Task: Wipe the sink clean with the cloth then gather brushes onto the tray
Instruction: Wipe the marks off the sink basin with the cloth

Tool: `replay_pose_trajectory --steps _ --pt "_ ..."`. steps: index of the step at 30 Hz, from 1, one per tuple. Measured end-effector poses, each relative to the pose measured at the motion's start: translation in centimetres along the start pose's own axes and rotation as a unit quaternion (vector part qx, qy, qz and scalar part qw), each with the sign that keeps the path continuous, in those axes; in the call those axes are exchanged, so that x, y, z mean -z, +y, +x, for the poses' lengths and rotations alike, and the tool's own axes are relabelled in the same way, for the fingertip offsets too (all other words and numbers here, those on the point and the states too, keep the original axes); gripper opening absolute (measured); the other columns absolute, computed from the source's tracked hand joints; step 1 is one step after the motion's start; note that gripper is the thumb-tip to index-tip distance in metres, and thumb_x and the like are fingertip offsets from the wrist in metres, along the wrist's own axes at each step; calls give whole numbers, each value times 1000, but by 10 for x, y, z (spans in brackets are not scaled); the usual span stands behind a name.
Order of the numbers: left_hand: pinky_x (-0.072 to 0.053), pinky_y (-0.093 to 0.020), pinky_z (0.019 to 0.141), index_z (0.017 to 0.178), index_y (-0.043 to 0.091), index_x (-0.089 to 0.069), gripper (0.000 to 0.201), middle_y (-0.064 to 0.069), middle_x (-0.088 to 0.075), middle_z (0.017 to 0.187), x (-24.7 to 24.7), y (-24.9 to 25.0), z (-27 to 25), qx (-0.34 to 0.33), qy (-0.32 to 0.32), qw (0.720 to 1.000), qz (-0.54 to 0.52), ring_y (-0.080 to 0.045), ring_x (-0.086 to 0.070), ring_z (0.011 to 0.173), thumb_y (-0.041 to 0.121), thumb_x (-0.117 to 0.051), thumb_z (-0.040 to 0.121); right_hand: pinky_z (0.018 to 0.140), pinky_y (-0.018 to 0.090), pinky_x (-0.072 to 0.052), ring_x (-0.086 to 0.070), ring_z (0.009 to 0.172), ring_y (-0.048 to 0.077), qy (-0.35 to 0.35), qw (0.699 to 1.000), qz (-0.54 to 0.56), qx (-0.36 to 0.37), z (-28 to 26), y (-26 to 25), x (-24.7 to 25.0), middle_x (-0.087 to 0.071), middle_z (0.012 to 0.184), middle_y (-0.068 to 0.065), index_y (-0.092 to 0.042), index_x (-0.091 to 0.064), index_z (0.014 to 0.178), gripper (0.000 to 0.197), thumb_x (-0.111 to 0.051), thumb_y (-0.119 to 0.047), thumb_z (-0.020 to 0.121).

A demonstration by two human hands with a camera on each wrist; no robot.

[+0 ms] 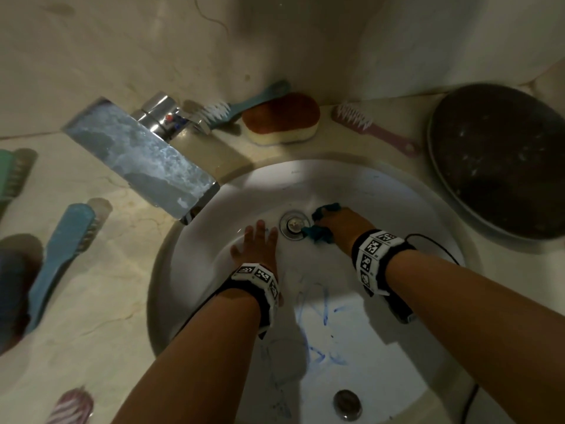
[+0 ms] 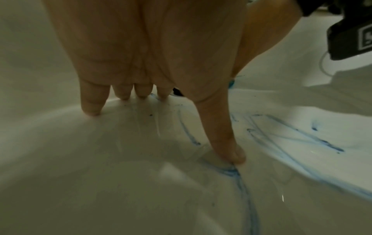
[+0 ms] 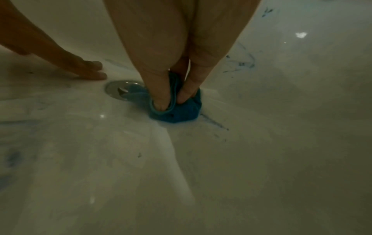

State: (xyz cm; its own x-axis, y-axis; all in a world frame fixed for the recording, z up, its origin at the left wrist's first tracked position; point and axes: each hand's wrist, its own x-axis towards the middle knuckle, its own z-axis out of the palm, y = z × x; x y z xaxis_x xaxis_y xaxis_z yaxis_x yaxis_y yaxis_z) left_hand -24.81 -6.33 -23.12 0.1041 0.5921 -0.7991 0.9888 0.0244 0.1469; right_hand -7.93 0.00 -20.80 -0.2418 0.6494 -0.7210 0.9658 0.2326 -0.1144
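The crumpled teal cloth (image 1: 318, 231) lies bunched at the bottom of the round white ceramic sink (image 1: 382, 191), touching the right side of the round chrome drain (image 1: 294, 224). The right hand (image 1: 342, 226) reaches down into the basin and bears on the cloth, its fingers (image 3: 186, 93) dug into the folds and clutching it. The left hand (image 1: 258, 243) lies flat on the basin just left of the drain, fingers straight and spread, fingertips (image 2: 90, 109) and thumb pressing the porcelain, holding nothing. Both forearms slope down from the sink's near rim, each with a black-and-white marker band at the wrist. Blue scribbled marks (image 1: 321, 313) streak the near wall of the basin between the arms.

On the beige stone counter (image 1: 107, 301), the dark round tray (image 1: 501, 175) sits at the back right corner. Along the back edge lie a pink brush (image 1: 373, 127), a brown-and-yellow sponge (image 1: 282, 122) and a teal brush (image 1: 244, 102). A blue brush (image 1: 61, 252) lies left of the sink, beside the chrome tap (image 1: 143, 154).
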Motion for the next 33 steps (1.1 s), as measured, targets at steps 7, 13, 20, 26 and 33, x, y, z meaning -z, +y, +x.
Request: replay_pose_trajectory --steps 7,13,20,26,33 --pt "-7 -57 116 150 24 14 114 -3 25 156 5 3 -4 -2 5 1000 -15 -28 17 145 35 -74 77 118 30 -8 -6 147 26 -23 999 31 10 -16 5 -8 5 159 8 -15 -6 151 63 -38 -32 100" --pt "-9 -57 115 150 25 11 97 -3 25 156 4 3 -3 -2 11 1000 -24 -28 17 145 31 -63 87 118 37 -17 -9 144 36 -34 998 2 -46 -4 -4 -12 6 159 9 -10 -12 150 53 -33 -18 102" --pt "-8 -57 115 150 25 12 102 -3 26 155 6 4 -3 -2 1 1000 -30 -28 18 145 29 -66 85 106 46 -33 -27 135 38 75 996 15 -39 -9 0 -13 -22 151 14 -14 -24 147 55 -41 -7 95" --pt "-8 -57 115 150 25 14 98 -3 26 156 6 5 -1 4 6 1000 -23 -28 18 145 28 -62 88 108 40 -31 -25 134 38 47 998 37 4 -2 -16 -27 -13 152 15 -15 -20 148 55 -43 -15 97" --pt "-7 -58 115 150 25 14 112 -3 28 155 7 4 -1 -2 -6 1000 -27 -28 19 145 28 -73 79 105 39 -36 -36 129 38 64 995 68 -46 4 2 -20 -20 150 19 -19 -15 149 59 -44 -28 98"
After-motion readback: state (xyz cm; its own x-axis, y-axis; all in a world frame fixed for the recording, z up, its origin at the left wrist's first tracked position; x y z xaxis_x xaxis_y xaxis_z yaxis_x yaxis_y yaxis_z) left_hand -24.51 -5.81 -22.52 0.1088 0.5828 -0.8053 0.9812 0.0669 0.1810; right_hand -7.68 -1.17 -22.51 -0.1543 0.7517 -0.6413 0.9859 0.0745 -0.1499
